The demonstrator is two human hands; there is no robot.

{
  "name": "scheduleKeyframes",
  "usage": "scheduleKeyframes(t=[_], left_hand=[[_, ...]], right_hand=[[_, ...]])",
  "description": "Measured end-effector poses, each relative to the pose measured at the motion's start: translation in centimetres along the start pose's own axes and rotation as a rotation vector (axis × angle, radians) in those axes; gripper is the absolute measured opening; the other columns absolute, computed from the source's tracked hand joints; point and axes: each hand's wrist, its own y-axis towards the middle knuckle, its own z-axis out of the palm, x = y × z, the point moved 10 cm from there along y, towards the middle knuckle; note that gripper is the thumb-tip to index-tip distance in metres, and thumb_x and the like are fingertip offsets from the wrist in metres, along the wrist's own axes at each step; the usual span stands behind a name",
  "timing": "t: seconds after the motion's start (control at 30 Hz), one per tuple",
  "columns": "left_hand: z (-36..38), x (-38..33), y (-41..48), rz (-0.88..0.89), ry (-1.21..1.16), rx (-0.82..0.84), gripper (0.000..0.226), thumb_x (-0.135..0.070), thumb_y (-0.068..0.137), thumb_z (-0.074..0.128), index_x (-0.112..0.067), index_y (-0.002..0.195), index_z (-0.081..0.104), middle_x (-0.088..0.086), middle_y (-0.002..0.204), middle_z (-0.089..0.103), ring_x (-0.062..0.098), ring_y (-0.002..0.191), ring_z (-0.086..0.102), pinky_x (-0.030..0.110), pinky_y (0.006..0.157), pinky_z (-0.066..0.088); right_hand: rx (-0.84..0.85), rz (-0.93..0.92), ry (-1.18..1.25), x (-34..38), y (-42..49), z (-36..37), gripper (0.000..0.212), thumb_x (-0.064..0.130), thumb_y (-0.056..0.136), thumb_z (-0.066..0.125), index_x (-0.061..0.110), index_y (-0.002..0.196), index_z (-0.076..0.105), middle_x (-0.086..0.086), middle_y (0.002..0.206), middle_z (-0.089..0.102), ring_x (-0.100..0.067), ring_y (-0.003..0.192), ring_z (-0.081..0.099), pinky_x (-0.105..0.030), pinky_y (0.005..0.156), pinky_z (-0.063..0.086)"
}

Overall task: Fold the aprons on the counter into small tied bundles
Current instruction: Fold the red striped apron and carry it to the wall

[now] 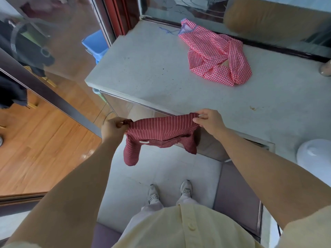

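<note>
Striped apron (161,130) hangs between left hand (112,129) and right hand (209,122), fingers (198,120) pinching its corners. Gingham apron (215,52) lies on the bench (143,68).

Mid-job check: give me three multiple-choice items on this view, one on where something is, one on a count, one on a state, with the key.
1. Where does the checked apron lie? A) on the floor B) on the counter C) on a chair
2. How many aprons show? A) one B) two C) four
3. The striped apron is: A) stretched between the left hand and the right hand B) flat on the counter C) on a hook

Key: 1 B, it lies crumpled on the grey top; 2 B, one checked and one striped; 3 A, each hand pinches one end in front of the counter's edge.
</note>
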Motion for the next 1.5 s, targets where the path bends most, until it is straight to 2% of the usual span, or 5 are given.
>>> scheduleKeyframes(t=[0.27,0.57,0.83,1.33,1.5], left_hand=[[-0.5,0.9,0.5,-0.124,-0.035,-0.041,0.014,-0.008,0.087,0.067,-0.016,0.098,0.071,0.008,0.087,0.070,0.021,0.063,0.062,0.043,0.071,0.059],[0.3,3.3,-0.9,-0.560,-0.550,-0.062,0.025,-0.016,0.093,0.040,-0.003,0.097,0.061,0.014,0.079,0.074,0.032,0.068,0.072,0.031,0.050,0.059],[3.1,-0.8,0.5,-0.184,0.154,0.241,0.012,-0.011,0.080,0.074,-0.006,0.082,0.064,0.014,0.078,0.072,0.030,0.077,0.071,0.045,0.077,0.059],[11.3,-10.9,-4.1,0.351,0.329,0.642,0.047,0.000,0.080,0.065,-0.018,0.115,0.039,0.012,0.095,0.071,0.030,0.082,0.065,0.043,0.072,0.054],[11.4,-11.6,-4.3,0.304,0.205,0.656,0.044,0.001,0.082,0.062,-0.016,0.118,0.042,0.010,0.098,0.069,0.028,0.082,0.066,0.038,0.072,0.055]], right_hand=[[0.015,-0.054,0.119,1.4,-0.3,0.6,0.006,0.016,0.090,0.066,0.012,0.094,0.066,-0.005,0.110,0.070,-0.019,0.098,0.066,-0.044,0.096,0.052],[0.726,0.149,0.260,2.3,-4.0,8.1,0.011,0.004,0.094,0.058,0.009,0.104,0.059,-0.011,0.097,0.061,-0.025,0.092,0.059,-0.037,0.091,0.047],[1.246,0.219,-0.158,2.4,-9.9,12.8,0.012,0.005,0.093,0.061,0.014,0.100,0.064,-0.013,0.099,0.067,-0.028,0.097,0.063,-0.040,0.099,0.048],[0.542,-0.101,0.019,5.6,-2.8,8.1,0.045,0.017,0.083,0.076,0.021,0.125,0.060,0.000,0.087,0.071,-0.007,0.082,0.067,-0.026,0.089,0.050],[0.511,-0.143,-0.033,5.8,-2.6,7.3,0.017,0.011,0.084,0.074,0.007,0.100,0.073,-0.002,0.080,0.071,-0.009,0.073,0.062,-0.023,0.076,0.048]])
